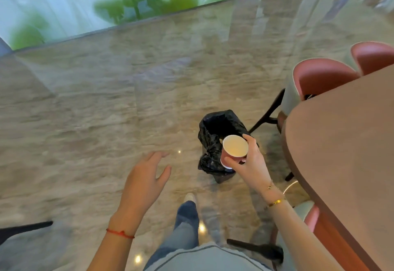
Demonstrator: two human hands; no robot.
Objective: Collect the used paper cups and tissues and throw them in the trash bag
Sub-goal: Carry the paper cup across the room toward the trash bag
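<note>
We see the paper cup (234, 150) upright, mouth open, held by the right hand (248, 164) with fingers curled around its pink wall. In our view the cup overlaps the trash bag (215, 142), a black liner standing open on the marble floor (106, 110). The left hand (147, 177) hovers with fingers spread, holding nothing. The table (345, 142) edge and 2 pink chairs (319, 78) stand just right of the bag.

Single head-worn view, wide-angle, looking forward and down — floor (106, 110) ahead, table (341, 153) edge at right
</note>
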